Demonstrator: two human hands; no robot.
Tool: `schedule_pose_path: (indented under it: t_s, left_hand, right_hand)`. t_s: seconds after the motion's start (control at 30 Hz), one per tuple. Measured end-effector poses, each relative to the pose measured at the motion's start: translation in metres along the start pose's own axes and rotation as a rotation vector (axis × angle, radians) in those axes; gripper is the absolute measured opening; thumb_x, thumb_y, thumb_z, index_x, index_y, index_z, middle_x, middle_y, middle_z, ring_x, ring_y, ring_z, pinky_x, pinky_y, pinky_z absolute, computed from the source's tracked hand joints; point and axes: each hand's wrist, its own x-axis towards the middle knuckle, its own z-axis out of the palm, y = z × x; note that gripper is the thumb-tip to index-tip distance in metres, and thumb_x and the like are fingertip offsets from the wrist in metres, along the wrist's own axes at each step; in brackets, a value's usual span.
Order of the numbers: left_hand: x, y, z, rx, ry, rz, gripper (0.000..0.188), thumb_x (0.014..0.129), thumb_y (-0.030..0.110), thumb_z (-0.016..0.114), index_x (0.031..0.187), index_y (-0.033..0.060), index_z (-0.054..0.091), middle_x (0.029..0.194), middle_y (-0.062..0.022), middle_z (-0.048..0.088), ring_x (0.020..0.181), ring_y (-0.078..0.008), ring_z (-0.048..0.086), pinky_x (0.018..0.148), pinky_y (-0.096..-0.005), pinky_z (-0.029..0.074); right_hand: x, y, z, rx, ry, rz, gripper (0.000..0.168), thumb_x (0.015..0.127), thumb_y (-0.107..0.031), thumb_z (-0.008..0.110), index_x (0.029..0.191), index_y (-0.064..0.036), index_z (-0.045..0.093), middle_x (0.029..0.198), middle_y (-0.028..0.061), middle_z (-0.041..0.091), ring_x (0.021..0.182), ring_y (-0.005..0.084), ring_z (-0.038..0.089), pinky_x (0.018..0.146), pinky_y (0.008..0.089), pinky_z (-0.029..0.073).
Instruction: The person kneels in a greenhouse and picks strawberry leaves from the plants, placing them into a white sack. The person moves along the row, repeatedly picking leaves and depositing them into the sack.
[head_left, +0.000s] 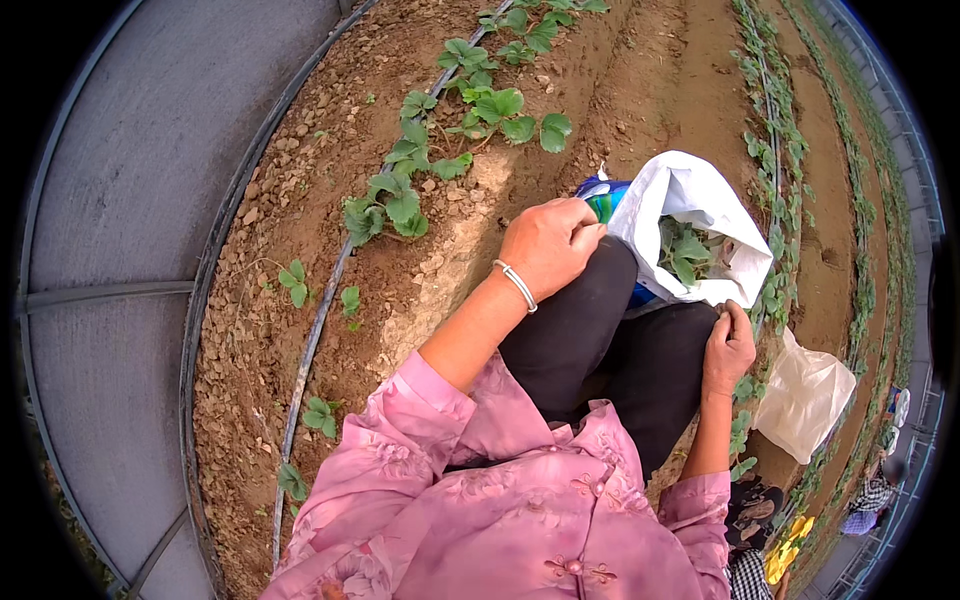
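Observation:
A white woven sack (645, 206) with a blue-and-green printed side stands open in front of my knees, with cut green leaves (684, 251) inside it. My left hand (551, 244), with a silver bangle at the wrist, is closed at the left side of the sack, thumb against the fingers near its printed part; whether it pinches the edge is unclear. My right hand (730, 349) is closed at the sack's near right rim, fingertips touching or close to the white edge. Strawberry plants (499, 109) grow left of the sack.
A black drip irrigation line (319, 337) runs along the soil bed at left, beside a greenhouse wall (112, 187). More plant rows (776, 150) stretch at right. A pale plastic bag (806, 394) lies at right. Other people (870, 499) are low at the right edge, near a yellow item (787, 551).

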Motion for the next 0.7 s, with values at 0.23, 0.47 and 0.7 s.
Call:
schedule_pose_path:
  t_s: [0.23, 0.47, 0.7]
  left_hand:
    - [-0.129, -0.167, -0.089, 0.5, 0.454, -0.511, 0.005, 0.078, 0.01, 0.064, 0.079, 0.0046, 0.062, 0.082, -0.014, 0.063, 0.082, -0.0314, 0.061, 0.073, -0.0416, 0.049]
    - [-0.131, -0.198, -0.088, 0.494, 0.471, -0.325, 0.006, 0.078, 0.009, 0.064, 0.084, 0.0062, 0.063, 0.084, -0.014, 0.058, 0.082, -0.0343, 0.057, 0.075, -0.043, 0.047]
    - [-0.124, -0.197, -0.096, 0.474, 0.499, -0.438, 0.007, 0.077, 0.017, 0.066, 0.08, 0.0112, 0.062, 0.08, -0.0089, 0.061, 0.074, -0.0308, 0.061, 0.064, -0.0414, 0.049]
  right_hand:
    - [0.01, -0.132, 0.028, 0.291, -0.289, -0.294, 0.017, 0.081, 0.002, 0.061, 0.097, -0.002, 0.066, 0.09, 0.0128, 0.067, 0.082, 0.0259, 0.065, 0.076, 0.0322, 0.05]
    - [-0.005, -0.249, 0.145, 0.065, -1.09, -0.573, 0.019, 0.083, -0.018, 0.059, 0.096, -0.005, 0.064, 0.096, 0.0179, 0.066, 0.093, 0.0352, 0.062, 0.082, 0.0423, 0.05]
    - [-0.042, -0.295, 0.241, -0.045, -1.152, -0.368, 0.037, 0.08, -0.027, 0.066, 0.107, -0.003, 0.06, 0.106, 0.0202, 0.064, 0.1, 0.0361, 0.06, 0.087, 0.0452, 0.048]
